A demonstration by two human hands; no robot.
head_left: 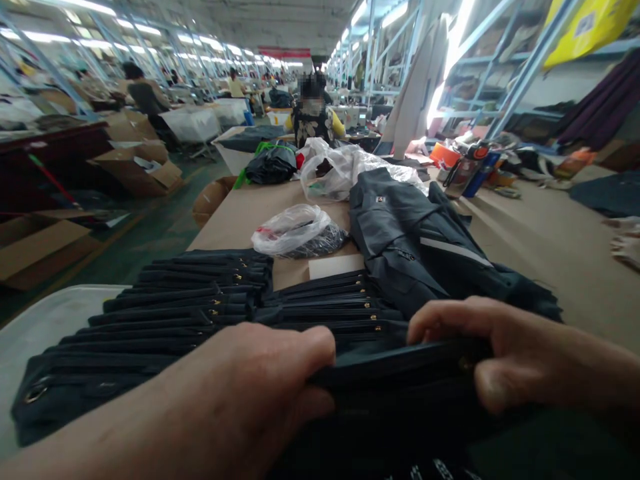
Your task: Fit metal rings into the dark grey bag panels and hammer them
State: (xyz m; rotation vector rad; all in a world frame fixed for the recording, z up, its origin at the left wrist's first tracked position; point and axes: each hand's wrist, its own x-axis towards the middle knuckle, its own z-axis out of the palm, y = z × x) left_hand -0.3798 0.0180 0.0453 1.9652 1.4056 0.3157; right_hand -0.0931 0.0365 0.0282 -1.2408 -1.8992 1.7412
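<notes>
A dark fabric piece with a zipper along its edge (pixel 400 393) is stretched between my two hands, close to the camera. My left hand (pixel 280 367) pinches its left side between thumb and fingers. At the other end, my right hand (pixel 490 347) grips the upper edge, fingers over it and thumb below. Faint white print shows on the lower part, which is in deep shadow. Just beyond lie overlapping rows of similar dark zippered pieces (pixel 170 327) with small gold zipper pulls (pixel 367 305). A dark grey garment (pixel 400 227) with a light stripe lies behind my right hand.
A clear plastic bag (pixel 295 230) and a white card (pixel 335 266) lie mid-table. Further back are more plastic bags (pixel 345 167) and a bottle with an orange lid (pixel 467 170). Cardboard boxes (pixel 137 163) stand on the floor at left. A person (pixel 315 113) sits beyond the table.
</notes>
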